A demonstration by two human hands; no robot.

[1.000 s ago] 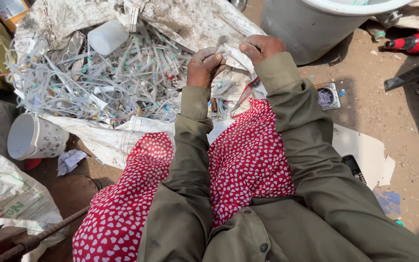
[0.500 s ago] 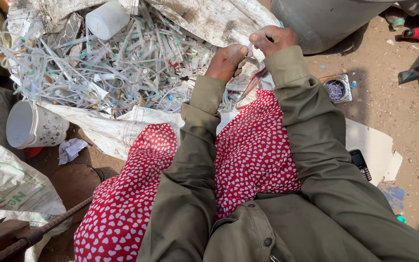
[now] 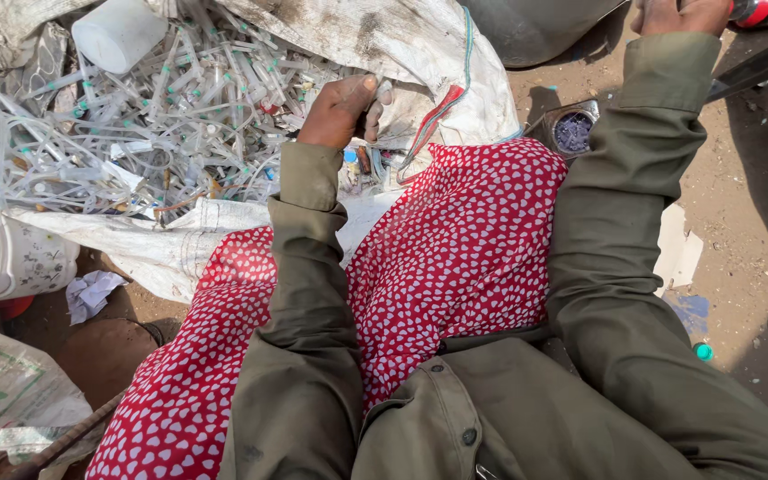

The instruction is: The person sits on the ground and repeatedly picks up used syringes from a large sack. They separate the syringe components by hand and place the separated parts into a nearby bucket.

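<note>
My left hand (image 3: 340, 111) is closed in a fist at the near edge of a pile of clear plastic syringes and tubing (image 3: 162, 116), with a small whitish plastic piece (image 3: 385, 92) showing at its fingers. The pile lies on an open white woven sack (image 3: 384, 36). My right hand (image 3: 679, 14) is stretched out to the upper right and cut off by the frame's top edge, close to a red object (image 3: 762, 11); its fingers are hidden. A red cloth with white hearts (image 3: 464, 249) covers my lap.
A small tin with purple bits (image 3: 573, 133) sits on the dirt between my arms. A grey basin (image 3: 535, 27) stands behind it. A white jar (image 3: 117, 31) lies on the pile, a white bucket (image 3: 2, 258) at the left, and a printed sack (image 3: 2, 400) at the lower left.
My hands were together over the sack's edge. The right hand has moved away to the upper right, and the left hand stays at the pile.
</note>
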